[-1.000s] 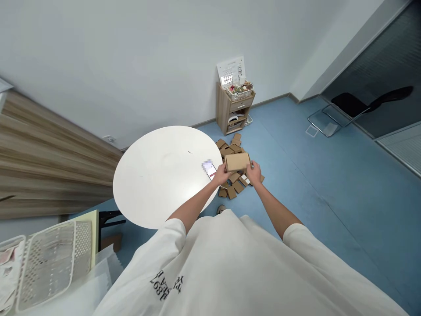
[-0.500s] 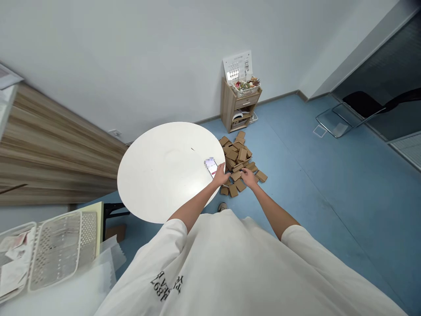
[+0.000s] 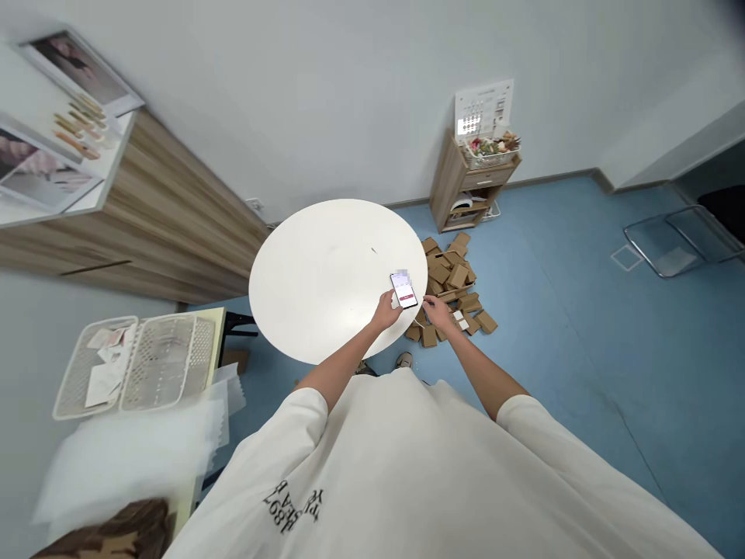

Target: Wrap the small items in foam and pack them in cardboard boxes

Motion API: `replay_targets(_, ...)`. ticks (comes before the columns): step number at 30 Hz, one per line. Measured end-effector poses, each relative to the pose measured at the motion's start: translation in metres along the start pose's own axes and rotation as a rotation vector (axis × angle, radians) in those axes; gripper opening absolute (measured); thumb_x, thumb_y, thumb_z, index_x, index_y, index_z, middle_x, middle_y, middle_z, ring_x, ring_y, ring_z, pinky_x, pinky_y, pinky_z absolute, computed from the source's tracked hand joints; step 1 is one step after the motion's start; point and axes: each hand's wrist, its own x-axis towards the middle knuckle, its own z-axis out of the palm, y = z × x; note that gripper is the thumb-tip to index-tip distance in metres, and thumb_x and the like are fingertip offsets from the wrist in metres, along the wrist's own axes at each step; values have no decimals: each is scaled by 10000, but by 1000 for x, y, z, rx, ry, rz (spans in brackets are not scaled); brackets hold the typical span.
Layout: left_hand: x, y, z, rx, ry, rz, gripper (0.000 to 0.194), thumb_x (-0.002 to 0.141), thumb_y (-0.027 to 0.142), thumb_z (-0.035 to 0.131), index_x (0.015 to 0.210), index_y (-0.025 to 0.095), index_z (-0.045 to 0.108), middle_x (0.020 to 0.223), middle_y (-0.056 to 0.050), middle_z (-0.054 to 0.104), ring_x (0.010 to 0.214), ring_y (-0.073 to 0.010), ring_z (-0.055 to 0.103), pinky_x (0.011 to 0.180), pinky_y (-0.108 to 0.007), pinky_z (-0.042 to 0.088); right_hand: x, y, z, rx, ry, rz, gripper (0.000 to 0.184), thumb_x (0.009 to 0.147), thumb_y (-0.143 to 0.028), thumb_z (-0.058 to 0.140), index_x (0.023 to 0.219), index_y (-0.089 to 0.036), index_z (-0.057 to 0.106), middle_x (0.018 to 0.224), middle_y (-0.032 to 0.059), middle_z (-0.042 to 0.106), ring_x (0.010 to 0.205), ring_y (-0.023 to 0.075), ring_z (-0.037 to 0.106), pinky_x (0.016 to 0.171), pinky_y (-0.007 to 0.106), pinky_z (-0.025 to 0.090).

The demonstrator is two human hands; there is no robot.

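A lit phone (image 3: 403,289) lies near the right edge of the white round table (image 3: 314,272). My left hand (image 3: 385,312) is at its lower left corner, thumb and fingers apart; whether it grips the phone's edge is hard to see. Just off the table's right edge, my right hand (image 3: 438,313) has its fingers pinched together. A small dark spot shows at those fingertips, too small to name. Beneath and beyond this hand, small brown cardboard boxes (image 3: 458,274) are heaped up. A white-labelled box (image 3: 459,320) lies by my right wrist.
A small wooden cabinet (image 3: 448,182) with a flower basket (image 3: 489,151) stands against the wall. To the left are a wood-grain counter (image 3: 174,210) and white plastic baskets (image 3: 168,361). A metal-framed chair (image 3: 669,241) is far right on the blue floor.
My view has turned left. Relative to the table, my left hand has shifted left, uncovering more of the phone. My right hand has drawn closer to the table edge, and a white-labelled box now shows.
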Motion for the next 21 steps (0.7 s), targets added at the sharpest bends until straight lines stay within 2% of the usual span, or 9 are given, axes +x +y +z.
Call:
replay_targets(3, -16, -14, -22, -16, 53, -65, 768, 866, 309, 669, 1555, 224, 339, 1614, -166, 283, 1377, -340, 461, 1105, -447, 429, 6, -9, 24, 5, -68, -37, 445, 930, -416, 530, 1320, -230, 637, 1359, 102, 633, 1189, 274, 623, 983, 407, 531)
replay_targets(7, -35, -31, -52, -24, 153, -80, 751, 860, 287, 668, 1544, 216, 367, 1589, -169, 325, 1327, -329, 509, 1102, -459, 436, 12, -27, 59, -9, -155, -92, 427, 929, -414, 537, 1296, -227, 649, 1374, 100, 628, 1187, 270, 628, 978, 407, 535)
replay_targets(14, -73, -63, -116, -131, 300, -108, 727, 883, 321, 664, 1542, 246, 366, 1609, -154, 301, 1350, -324, 500, 1044, -426, 489, 11, -81, 126, -88, -284, -200, 436, 923, -394, 539, 1307, -216, 643, 1403, 110, 608, 1193, 252, 628, 1038, 417, 502)
replay_targets(17, -95, -82, -150, -167, 348, -127, 729, 887, 327, 660, 1547, 246, 362, 1619, -152, 289, 1357, -332, 497, 995, -400, 519, 5, -107, 165, -140, -318, -225, 424, 922, -389, 534, 1293, -219, 649, 1388, 104, 616, 1163, 238, 641, 1039, 407, 499)
replay_targets(21, -128, -118, -202, -179, 407, -136, 705, 894, 293, 635, 1544, 227, 371, 1614, -155, 304, 1356, -327, 500, 978, -383, 528, -13, -138, 232, -173, -354, -270, 417, 927, -388, 521, 1288, -222, 647, 1389, 100, 615, 1159, 233, 638, 1046, 409, 488)
